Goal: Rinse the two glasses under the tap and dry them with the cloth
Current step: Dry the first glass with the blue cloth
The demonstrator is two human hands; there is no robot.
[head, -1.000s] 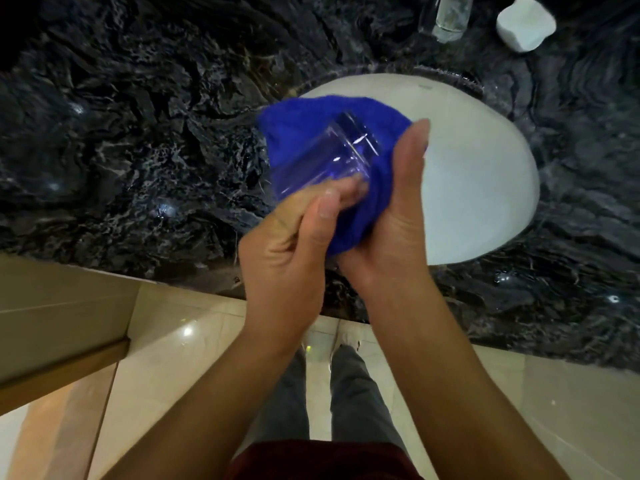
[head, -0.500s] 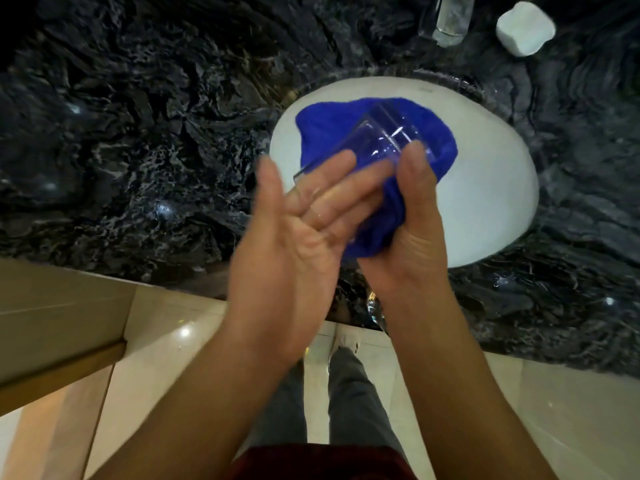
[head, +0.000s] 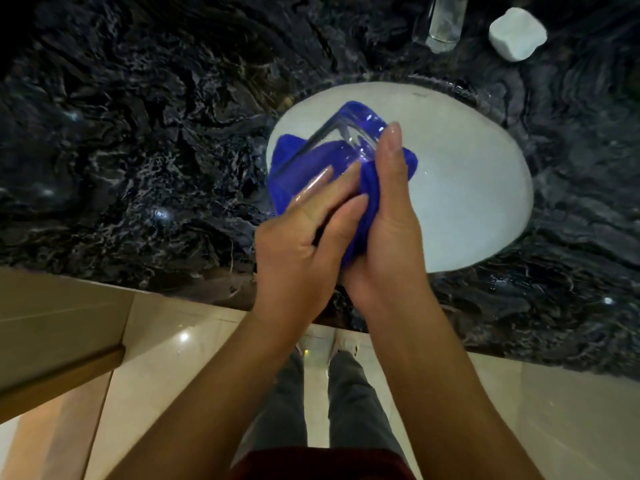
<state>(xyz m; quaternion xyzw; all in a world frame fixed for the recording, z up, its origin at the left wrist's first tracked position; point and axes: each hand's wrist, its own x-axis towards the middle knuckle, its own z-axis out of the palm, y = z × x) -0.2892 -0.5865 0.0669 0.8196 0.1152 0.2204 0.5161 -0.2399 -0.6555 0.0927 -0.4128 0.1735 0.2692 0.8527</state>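
Observation:
A clear glass lies tilted in a blue cloth, held above the left part of the white sink basin. My right hand cups the cloth from below, its thumb up along the glass's side. My left hand lies over the glass with fingers fairly straight, the fingertips reaching into its mouth against the cloth inside. A second clear glass stands on the counter behind the basin. The tap is not in view.
The black marble counter surrounds the basin. A white rounded object sits at the back right beside the second glass. Below the counter edge are the pale tiled floor, my legs and a wooden ledge on the left.
The glass and cloth have shifted right and over the basin. My left hand opened off the glass half a second ago and now lies back on it, fingers reaching into its mouth.

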